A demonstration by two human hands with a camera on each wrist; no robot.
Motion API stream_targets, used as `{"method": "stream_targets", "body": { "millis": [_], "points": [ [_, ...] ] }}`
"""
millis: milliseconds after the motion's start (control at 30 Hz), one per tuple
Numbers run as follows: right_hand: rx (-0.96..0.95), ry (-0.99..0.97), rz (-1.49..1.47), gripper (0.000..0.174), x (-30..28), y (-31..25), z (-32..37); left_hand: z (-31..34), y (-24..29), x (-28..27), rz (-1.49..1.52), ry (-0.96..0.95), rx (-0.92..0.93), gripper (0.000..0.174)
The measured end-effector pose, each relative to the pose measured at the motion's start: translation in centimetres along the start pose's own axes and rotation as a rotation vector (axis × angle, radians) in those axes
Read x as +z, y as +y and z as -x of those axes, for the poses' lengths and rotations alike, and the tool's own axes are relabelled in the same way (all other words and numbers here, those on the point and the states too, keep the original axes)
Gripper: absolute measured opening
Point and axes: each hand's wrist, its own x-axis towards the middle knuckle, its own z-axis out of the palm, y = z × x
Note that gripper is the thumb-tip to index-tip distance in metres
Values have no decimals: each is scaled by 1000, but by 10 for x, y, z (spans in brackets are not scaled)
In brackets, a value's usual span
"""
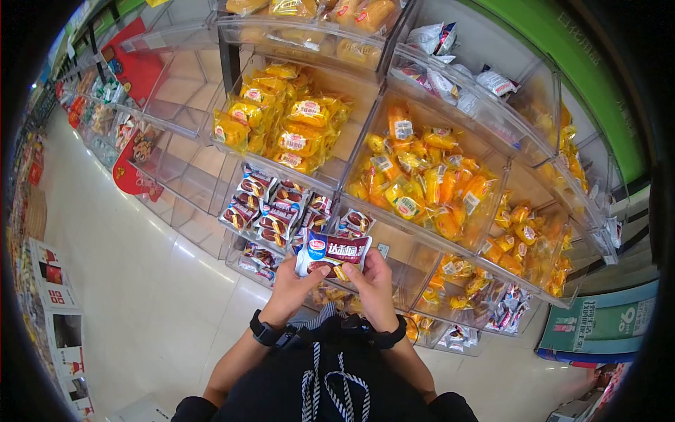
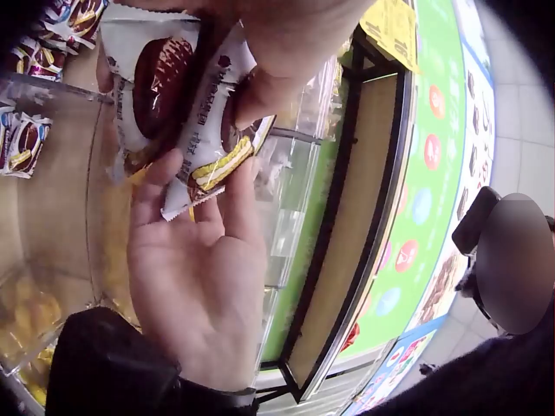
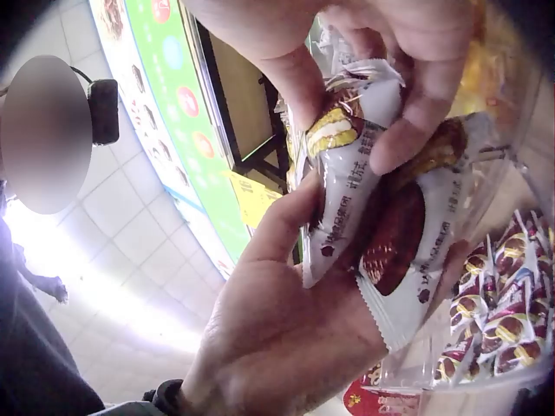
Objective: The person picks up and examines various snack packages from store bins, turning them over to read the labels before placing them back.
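Held in front of the lower shelf bins is a wrapped chocolate cake packet [image 1: 333,252], its maroon and white printed front facing up. My left hand [image 1: 286,290] grips its left end and my right hand [image 1: 377,287] its right end, each thumb lying on the front. From the right wrist view, the packet's white underside [image 3: 347,186] shows cake pictures and small print, with fingers of both hands against it. Just beyond the hands, a bin holds several similar chocolate cake packets [image 1: 280,214].
Yellow-wrapped cakes [image 1: 306,123] fill a bin above, and more yellow packets [image 1: 429,179] lie in bins to the right. Clear plastic dividers [image 1: 349,165] edge the bins. Pale floor [image 1: 133,281] runs along the left; a green sign [image 1: 601,320] stands at the right.
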Motion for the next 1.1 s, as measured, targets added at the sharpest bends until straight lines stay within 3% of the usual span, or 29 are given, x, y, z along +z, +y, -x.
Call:
{"method": "stream_targets", "body": {
  "millis": [167,200,300,367,400,433,500,533,600,767,833,900,1000,1033,1100],
  "points": [
    [25,35,-9,26,-5,-1,-2,-3,-9,-1,68,20,-57,20],
    [42,63,-14,26,-10,1,-4,-6,-19,-8,-28,-8,-27,20],
    [90,313,-29,24,-44,11,-22,-6,-20,-23,-111,-24,25,21],
    [202,358,15,22,-82,51,-33,-5,-18,-35,88,176,26,27],
    [316,401,58,21,-96,76,-41,-7,-26,-45,175,157,-39,43],
    [324,401,60,21,-101,99,-48,-7,-26,-45,176,161,-46,43],
    [585,428,70,17,-103,141,-64,-8,-27,-45,236,264,1,60],
    [594,420,72,17,-102,151,-70,-12,-37,-50,164,278,17,70],
    [678,328,-135,14,-99,173,-80,-11,-45,-49,180,331,-31,71],
    [502,327,213,31,-121,222,-82,-12,-45,-48,158,341,-135,70],
    [376,498,574,34,-103,181,-68,-13,-45,-46,185,344,-109,68],
    [327,486,680,34,-96,158,-54,-15,-44,-43,208,302,-129,66],
    [203,252,576,30,-81,131,-33,-17,-38,-36,199,248,-151,67],
    [202,261,576,30,-70,113,-31,-18,-39,-35,198,239,-153,67],
    [362,-19,106,26,-47,77,-20,-20,-43,-32,125,139,-194,65]
  ]
}}
